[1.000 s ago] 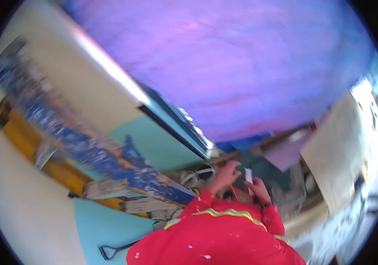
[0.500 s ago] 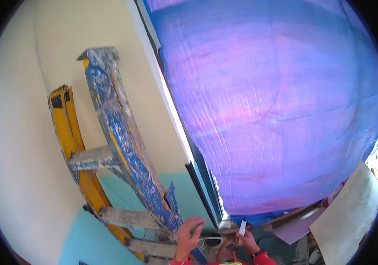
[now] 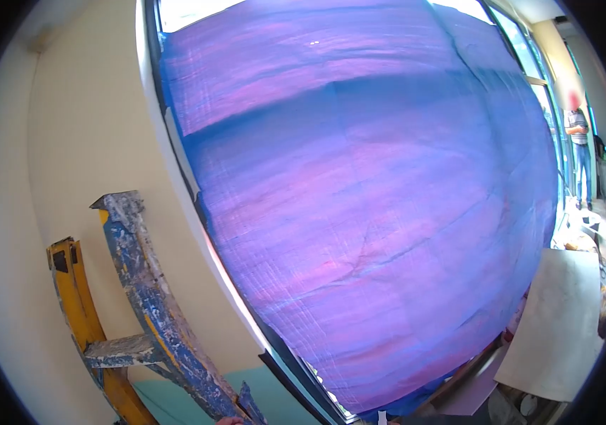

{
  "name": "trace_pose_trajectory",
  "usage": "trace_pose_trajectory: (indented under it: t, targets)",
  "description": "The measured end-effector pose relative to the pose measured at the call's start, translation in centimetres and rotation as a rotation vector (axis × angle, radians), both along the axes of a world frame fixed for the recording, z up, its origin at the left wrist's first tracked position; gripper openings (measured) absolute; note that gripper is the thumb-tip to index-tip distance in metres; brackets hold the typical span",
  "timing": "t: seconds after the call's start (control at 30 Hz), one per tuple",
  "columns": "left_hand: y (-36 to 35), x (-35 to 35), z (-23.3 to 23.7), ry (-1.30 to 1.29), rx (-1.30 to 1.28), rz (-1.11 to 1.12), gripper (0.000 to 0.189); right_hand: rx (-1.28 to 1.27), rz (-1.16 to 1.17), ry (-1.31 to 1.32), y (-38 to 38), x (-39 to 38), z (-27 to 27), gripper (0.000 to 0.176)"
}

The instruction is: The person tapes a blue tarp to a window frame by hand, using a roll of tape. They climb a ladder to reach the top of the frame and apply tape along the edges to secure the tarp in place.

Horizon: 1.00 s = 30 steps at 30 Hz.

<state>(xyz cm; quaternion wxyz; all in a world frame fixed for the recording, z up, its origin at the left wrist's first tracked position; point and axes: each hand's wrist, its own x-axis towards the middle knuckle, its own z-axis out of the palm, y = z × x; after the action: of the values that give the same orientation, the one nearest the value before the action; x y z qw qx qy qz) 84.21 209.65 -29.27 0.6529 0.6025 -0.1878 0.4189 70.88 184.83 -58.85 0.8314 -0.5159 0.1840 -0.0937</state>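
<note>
**Hands at Lower Edge; Ladder Beside Covered Window**

Only a sliver of the left hand (image 3: 229, 421) shows at the bottom edge, just beside the paint-spattered ladder (image 3: 149, 304). Whether its fingers are apart or together cannot be told. The right hand is out of view. The tip of a white strip (image 3: 382, 417) shows nearby. The ladder leans on the wall (image 3: 69, 142), evidently for reach. A blue sheet (image 3: 374, 212) covers the window, probably shielding it.

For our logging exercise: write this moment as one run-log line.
hands: left hand sliver at bottom edge, grip unclear; right unseen | beside it: paint-spattered blue-and-yellow wooden stepladder | ahead: large blue-purple plastic sheet
</note>
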Motion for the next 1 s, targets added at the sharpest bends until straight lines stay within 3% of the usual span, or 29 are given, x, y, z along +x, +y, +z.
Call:
trace_pose_trajectory:
  t: [0.07, 0.13, 0.2, 0.23, 0.3, 0.37, 0.43, 0.5, 0.53, 0.57, 0.6, 0.67, 0.73, 0.8, 0.87, 1.0]
  targets:
    - [-0.6, 0.0, 0.4, -0.060, 0.087, 0.047, 0.015, -0.019, -0.023, 0.020, -0.4, -0.2, -0.3, 0.022]
    - [6.7, 6.4, -0.9, 0.001, 0.891, -0.088, 0.015, -0.047, -0.055, 0.040, -0.8, -0.6, -1.0, 0.021]
    - [2.4, 4.4, 0.3, -0.005, 0.722, -0.148, 0.015, -0.023, -0.095, 0.048, -1.2, -0.9, -1.9, 0.019]
    - [-4.0, -0.6, 1.6, -0.016, 0.151, -0.140, 0.015, 0.069, -0.120, 0.027, -1.2, -1.3, -1.8, 0.017]
    - [-5.6, 2.3, -0.6, 0.204, 0.230, -0.529, 0.018, 0.252, -0.175, -0.016, -1.4, -2.2, -1.2, 0.013]
    - [-7.7, 2.4, -2.1, 0.400, 0.839, -0.485, 0.026, -0.071, -0.194, 0.127, -2.0, -3.4, -0.6, 0.011]
    - [-8.2, 3.4, -7.6, 0.146, 1.346, -0.617, 0.047, -0.404, -0.200, 0.160, -2.5, -5.0, -1.1, 0.018]
    - [-10.1, 3.2, -10.0, 0.146, 1.516, -1.070, 0.054, -0.433, -0.178, 0.341, -4.5, -6.5, -3.4, 0.026]
    - [-11.4, 3.0, -11.2, 0.455, 1.555, -1.231, 0.055, -0.442, -0.166, 0.430, -5.2, -7.2, -4.8, 0.033]
    - [-12.2, 1.3, -9.4, 0.381, 1.613, -1.207, 0.058, -0.489, -0.222, 0.426, -5.3, -8.2, -5.2, 0.040]
    - [-13.3, -0.6, -6.8, 0.310, 1.662, -1.181, 0.061, -0.478, -0.258, 0.475, -5.3, -9.3, -5.0, 0.036]
    - [-15.7, -1.6, -4.9, 0.426, 1.598, -1.269, 0.049, -0.459, -0.311, 0.577, -5.0, -11.6, -4.5, 0.029]
    - [-20.7, -1.0, -2.8, -0.488, 1.573, -1.153, 0.038, -0.473, -0.380, 0.633, -5.0, -13.3, -7.7, 0.039]
    - [-23.2, -5.8, 6.9, -0.575, 1.617, -1.085, 0.051, -0.519, -0.448, 0.643, -5.0, -14.1, -13.2, 0.040]
    - [-24.9, -10.7, 14.6, -0.963, 1.436, -1.116, 0.048, -0.496, -0.422, 0.667, -4.8, -15.0, -10.5, 0.039]
    - [-26.4, -19.3, 23.9, -1.586, 1.164, -1.211, 0.036, -0.429, -0.387, 0.674, -3.3, -16.1, -9.1, 0.037]
